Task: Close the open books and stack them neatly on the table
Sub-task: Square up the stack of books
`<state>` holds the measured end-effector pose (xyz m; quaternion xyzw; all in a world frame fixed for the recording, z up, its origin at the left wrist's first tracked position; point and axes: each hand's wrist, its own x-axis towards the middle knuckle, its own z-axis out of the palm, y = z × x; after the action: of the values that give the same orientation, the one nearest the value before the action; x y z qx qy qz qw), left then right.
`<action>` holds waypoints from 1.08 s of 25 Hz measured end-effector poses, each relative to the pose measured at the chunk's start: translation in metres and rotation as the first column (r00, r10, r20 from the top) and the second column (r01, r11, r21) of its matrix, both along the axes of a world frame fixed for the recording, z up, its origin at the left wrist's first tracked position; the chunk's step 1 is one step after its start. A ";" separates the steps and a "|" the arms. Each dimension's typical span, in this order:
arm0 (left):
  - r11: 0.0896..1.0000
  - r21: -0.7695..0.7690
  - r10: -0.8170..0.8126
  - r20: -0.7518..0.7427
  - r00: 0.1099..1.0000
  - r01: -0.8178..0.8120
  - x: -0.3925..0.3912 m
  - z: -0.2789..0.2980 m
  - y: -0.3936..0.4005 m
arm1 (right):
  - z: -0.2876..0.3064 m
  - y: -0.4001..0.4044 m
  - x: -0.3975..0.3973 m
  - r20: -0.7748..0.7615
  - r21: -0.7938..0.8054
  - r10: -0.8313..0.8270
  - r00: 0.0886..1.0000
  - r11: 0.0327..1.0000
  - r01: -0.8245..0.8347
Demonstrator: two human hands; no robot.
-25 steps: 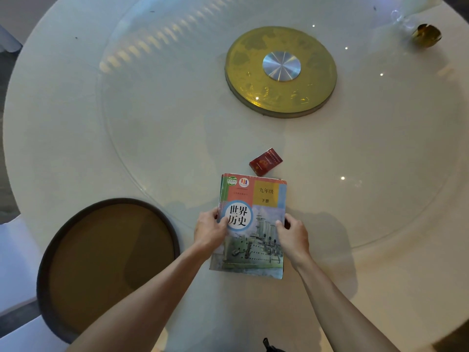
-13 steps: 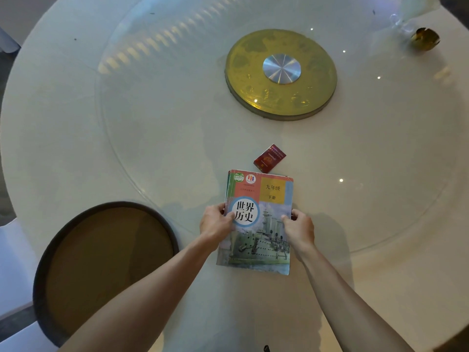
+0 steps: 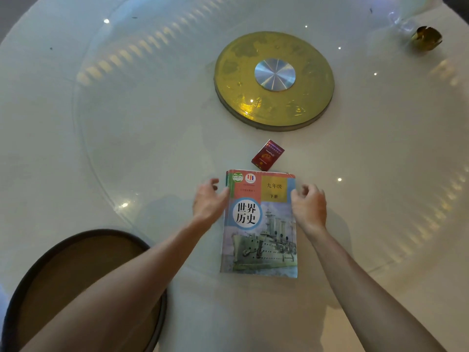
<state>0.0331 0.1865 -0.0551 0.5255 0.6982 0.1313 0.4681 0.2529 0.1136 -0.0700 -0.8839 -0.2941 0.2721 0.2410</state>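
Note:
A closed textbook (image 3: 258,224) with a grey warship and Chinese title on its cover lies flat on the round white table (image 3: 127,148). Edges of other books show just under its top and left side, so it tops a small stack. My left hand (image 3: 208,201) hovers at the stack's left edge, fingers spread, thumb near the spine. My right hand (image 3: 308,204) hovers at the right edge with fingers curled loosely and apart. Neither hand grips the book.
A small red box (image 3: 267,154) lies just beyond the stack's far edge. A gold turntable hub (image 3: 274,80) sits in the table's middle under a glass disc. A round brown stool (image 3: 83,288) stands at lower left. A small gold object (image 3: 427,38) rests at far right.
Both hands have let go of the book's sides and opened. The stack has slid farther from me, closer to the red box.

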 end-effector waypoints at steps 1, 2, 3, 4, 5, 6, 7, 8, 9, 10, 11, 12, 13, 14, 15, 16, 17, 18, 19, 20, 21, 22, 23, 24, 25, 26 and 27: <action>0.999 0.035 -0.015 0.013 1.000 0.015 0.007 0.003 0.019 | 0.004 0.018 0.003 0.001 0.044 0.018 1.000 0.999 -0.018; 0.997 0.059 -0.045 0.039 0.998 0.042 0.017 0.004 0.039 | 0.006 0.039 0.007 -0.012 0.077 0.055 0.998 0.996 -0.054; 0.994 0.070 -0.082 0.068 0.994 0.078 0.028 0.007 0.055 | 0.009 0.057 0.009 -0.034 0.083 0.101 0.994 0.992 -0.098; 0.992 0.065 -0.118 0.091 0.989 0.113 0.039 0.009 0.068 | 0.010 0.075 0.010 -0.059 0.077 0.138 0.989 0.988 -0.133; 0.988 0.045 -0.152 0.106 0.983 0.148 0.050 0.010 0.079 | 0.009 0.089 0.012 -0.081 0.051 0.159 0.984 0.987 -0.155; 0.983 0.013 -0.185 0.118 0.976 0.185 0.061 0.008 0.088 | 0.007 0.101 0.014 -0.095 0.014 0.169 0.981 0.986 -0.168; 0.976 -0.025 -0.210 0.130 0.969 0.215 0.070 0.005 0.095 | 0.005 0.110 0.015 -0.111 -0.036 0.171 0.979 0.984 -0.176; 0.970 -0.063 -0.226 0.136 0.965 0.236 0.077 0.001 0.099 | 0.003 0.117 0.016 -0.140 -0.079 0.166 0.976 0.981 -0.178; 0.963 -0.089 -0.242 0.133 0.961 0.254 0.082 -0.003 0.101 | 0.001 0.120 0.017 -0.179 -0.101 0.154 0.972 0.980 -0.174; 0.958 -0.102 -0.257 0.125 0.958 0.270 0.086 -0.008 0.102 | 0.001 0.123 0.016 -0.222 -0.109 0.148 0.964 0.978 -0.175; 0.954 -0.105 -0.268 0.121 0.956 0.281 0.089 -0.013 0.103 | 0.000 0.126 0.015 -0.261 -0.107 0.145 0.954 0.978 -0.178; 0.953 -0.097 -0.274 0.127 0.953 0.287 0.090 -0.016 0.102 | 0.001 0.129 0.013 -0.284 -0.092 0.151 0.947 0.979 -0.183; 0.956 -0.081 -0.271 0.141 0.952 0.284 0.090 -0.017 0.101 | 0.002 0.130 0.010 -0.302 -0.062 0.164 0.939 0.980 -0.191; 0.963 -0.060 -0.250 0.160 0.955 0.263 0.087 -0.016 0.100 | 0.003 0.131 0.007 -0.311 -0.021 0.178 0.933 0.981 -0.194; 0.973 -0.033 -0.218 0.179 0.959 0.228 0.083 -0.013 0.100 | 0.005 0.132 0.004 -0.313 0.021 0.187 0.931 0.982 -0.190; 0.983 -0.010 -0.179 0.198 0.964 0.184 0.078 -0.009 0.100 | 0.008 0.132 0.001 -0.311 0.059 0.192 0.931 0.981 -0.183; 0.990 0.003 -0.138 0.220 0.966 0.141 0.072 -0.005 0.099 | 0.013 0.131 -0.002 -0.317 0.088 0.204 0.926 0.979 -0.185; 0.994 0.007 -0.103 0.241 0.965 0.105 0.066 -0.001 0.098 | 0.017 0.130 -0.006 -0.333 0.112 0.212 0.919 0.976 -0.185; 0.997 0.011 -0.072 0.261 0.963 0.072 0.059 0.004 0.097 | 0.022 0.128 -0.010 -0.353 0.133 0.219 0.909 0.974 -0.183; 0.999 0.009 -0.044 0.278 0.960 0.043 0.053 0.007 0.096 | 0.027 0.126 -0.015 -0.371 0.151 0.225 0.901 0.972 -0.181; 1.000 0.003 -0.017 0.294 0.956 0.017 0.046 0.010 0.093 | 0.032 0.124 -0.021 -0.387 0.164 0.238 0.891 0.968 -0.188; 1.000 -0.010 0.012 0.314 0.949 -0.010 0.037 0.015 0.089 | 0.038 0.122 -0.028 -0.408 0.175 0.250 0.878 0.965 -0.194; 0.999 -0.028 0.044 0.339 0.940 -0.036 0.029 0.020 0.083 | 0.043 0.119 -0.035 -0.434 0.185 0.258 0.863 0.963 -0.195; 0.996 -0.050 0.084 0.373 0.924 -0.070 0.020 0.023 0.077 | 0.046 0.116 -0.042 -0.463 0.193 0.263 0.846 0.962 -0.193; 0.992 -0.066 0.123 0.408 0.905 -0.105 0.007 0.026 0.069 | 0.051 0.112 -0.052 -0.484 0.204 0.278 0.830 0.958 -0.202; 0.987 -0.080 0.157 0.434 0.887 -0.136 -0.004 0.028 0.060 | 0.054 0.108 -0.061 -0.503 0.212 0.292 0.814 0.954 -0.211; 0.983 -0.086 0.185 0.444 0.876 -0.164 -0.016 0.030 0.050 | 0.057 0.103 -0.070 -0.512 0.216 0.313 0.800 0.948 -0.233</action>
<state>0.0168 0.2366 -0.0248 0.4048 0.6181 0.2752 0.6151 0.1824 0.2165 -0.0129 -0.7001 -0.3573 0.5201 0.3343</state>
